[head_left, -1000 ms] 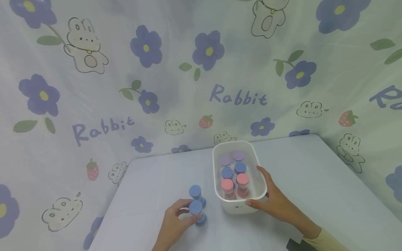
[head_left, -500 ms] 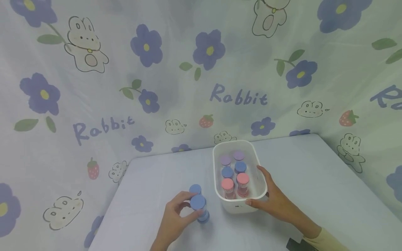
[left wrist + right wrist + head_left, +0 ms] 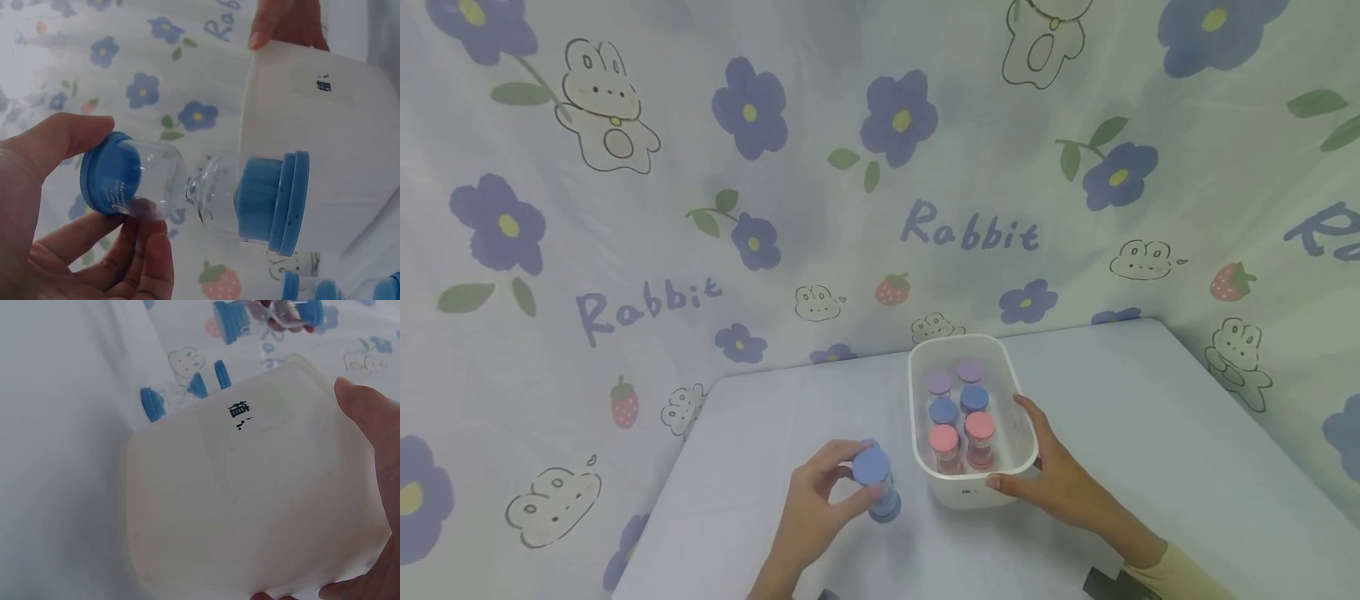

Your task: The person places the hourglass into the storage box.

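Note:
My left hand (image 3: 816, 504) pinches a blue-capped hourglass (image 3: 871, 467) by its upper cap, thumb on one side and fingers on the other. In the left wrist view, blue sand lies in the bulb away from the hand. A second blue hourglass (image 3: 152, 404) stands on the table beside the white bin, mostly hidden behind the held one in the head view. My right hand (image 3: 1063, 483) grips the near right corner of the bin (image 3: 951, 493). Inside the bin stand two pink hourglasses (image 3: 980, 427), two blue ones (image 3: 974, 398) and two purple ones (image 3: 970, 370).
The white table (image 3: 790, 408) runs back to a hanging curtain (image 3: 820, 167) printed with flowers, rabbits and strawberries. A dark strap-like piece (image 3: 1116, 586) shows at the right wrist.
My left hand has raised the blue hourglass off the table and moved slightly away from me, covering more of the second blue one. The right hand and bin stay in place.

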The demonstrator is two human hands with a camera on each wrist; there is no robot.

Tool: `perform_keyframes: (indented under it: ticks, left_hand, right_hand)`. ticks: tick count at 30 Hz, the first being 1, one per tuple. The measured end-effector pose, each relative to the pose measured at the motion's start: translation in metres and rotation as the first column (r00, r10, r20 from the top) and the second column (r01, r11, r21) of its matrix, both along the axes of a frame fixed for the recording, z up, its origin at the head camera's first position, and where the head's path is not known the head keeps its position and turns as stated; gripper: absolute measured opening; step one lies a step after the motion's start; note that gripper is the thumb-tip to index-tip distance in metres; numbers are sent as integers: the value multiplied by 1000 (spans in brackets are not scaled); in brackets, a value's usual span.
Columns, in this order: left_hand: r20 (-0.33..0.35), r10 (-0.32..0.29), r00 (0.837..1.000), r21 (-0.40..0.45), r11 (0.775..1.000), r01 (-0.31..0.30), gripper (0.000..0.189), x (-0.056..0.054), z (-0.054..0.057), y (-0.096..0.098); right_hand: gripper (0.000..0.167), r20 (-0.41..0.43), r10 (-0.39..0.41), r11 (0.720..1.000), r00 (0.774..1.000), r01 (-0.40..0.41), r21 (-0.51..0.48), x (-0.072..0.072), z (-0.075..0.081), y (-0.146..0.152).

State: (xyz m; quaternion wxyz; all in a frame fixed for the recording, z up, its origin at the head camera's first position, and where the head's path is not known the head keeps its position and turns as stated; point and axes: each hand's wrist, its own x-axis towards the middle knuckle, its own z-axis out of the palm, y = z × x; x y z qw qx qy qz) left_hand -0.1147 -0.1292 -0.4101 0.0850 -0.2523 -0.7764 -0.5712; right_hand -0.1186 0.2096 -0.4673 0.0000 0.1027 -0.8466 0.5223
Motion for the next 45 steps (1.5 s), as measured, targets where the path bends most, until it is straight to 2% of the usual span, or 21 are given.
perform_keyframes:
  ticks: [5,12,18,23,30,38,45]
  left_hand:
    - [-12,-20,1000,9,1000,20,44,0,11,3]
    - [-83,-57,995,30,998,60,46,-6,25,10]
    - [-102,-60,993,58,996,66,47,-13,34,18]
    - [-79,-49,996,79,995,55,46,-16,38,25]
    - [-92,-41,995,79,996,48,42,-25,39,32]
    - [-48,-58,997,89,994,63,41,-32,39,43]
    - [-12,-89,996,76,993,90,43,-39,32,53]
  right_hand:
    - [115,3,2,1000,1000,-2,-3,0,0,0]
    - [115,9,1,1000,1000,-1,-9,0,0,0]
    - [116,17,-2,1000,1000,2,-13,0,1,-1]
    - [116,20,-3,1000,1000,3,-12,0,2,-1]
    - [116,17,-4,1000,1000,4,-11,0,1,0]
    - [116,14,-6,1000,1000,6,-8,-1,-3,0]
    - [116,4,-3,1000,1000,3,-18,0,-2,0]
